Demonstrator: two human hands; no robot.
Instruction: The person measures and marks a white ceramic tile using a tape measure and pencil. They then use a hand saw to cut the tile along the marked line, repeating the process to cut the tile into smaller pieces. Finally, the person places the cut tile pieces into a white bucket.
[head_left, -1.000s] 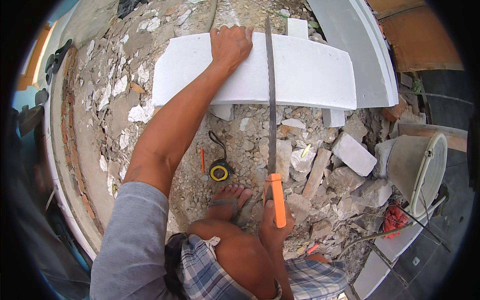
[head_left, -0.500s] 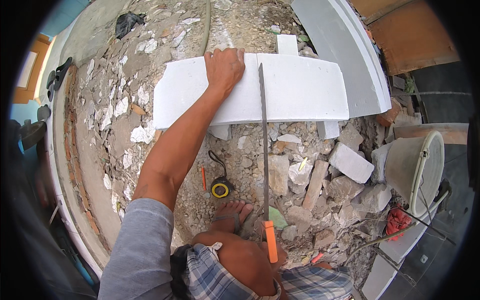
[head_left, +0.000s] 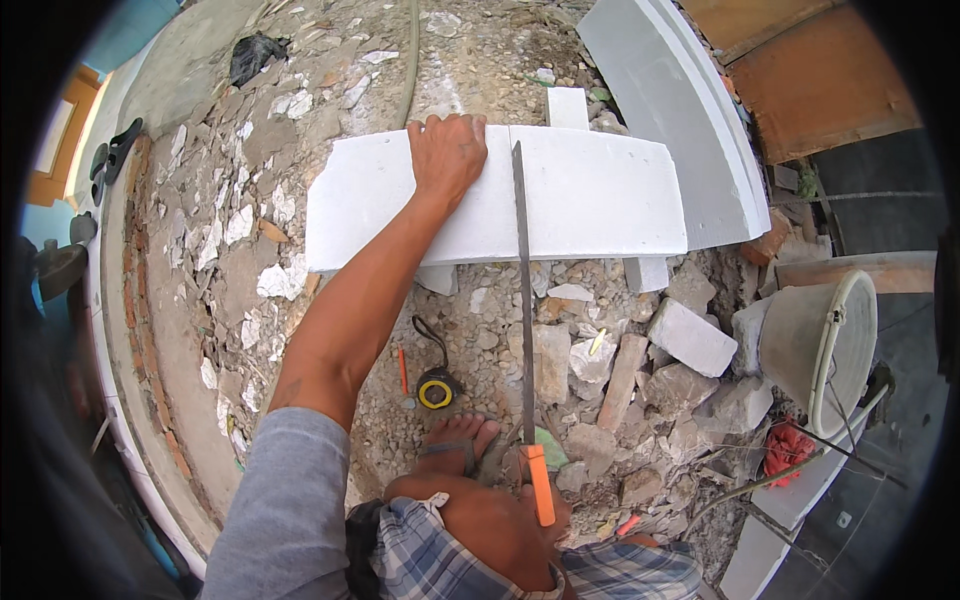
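My left hand [head_left: 448, 155] presses on a long white lightweight block [head_left: 600, 195], its fingers curled over the far edge. Just right of that hand, a handsaw [head_left: 524, 300] lies across the block, its blade along a thin line in the top face. The saw's orange handle [head_left: 540, 485] points back toward me. My right hand [head_left: 560, 508] is at this handle, mostly hidden by it and by my bent knee. Under the block, smaller white blocks [head_left: 646, 274] prop it above the rubble. A tape measure [head_left: 437, 388] and an orange pencil-like stick [head_left: 402, 370] lie near my foot.
Large pale slabs [head_left: 665, 120] lean together at the far right. Broken bricks and stones [head_left: 692, 338] cover the ground right of the saw, beside a tipped pale bucket [head_left: 820, 345]. A hose [head_left: 411, 60] runs beyond the block. Sandals [head_left: 122, 150] lie on the left ledge.
The view has shifted slightly, so the block sits lower in the picture. My left hand keeps its place on the block, and the saw stays at the same line with little visible movement.
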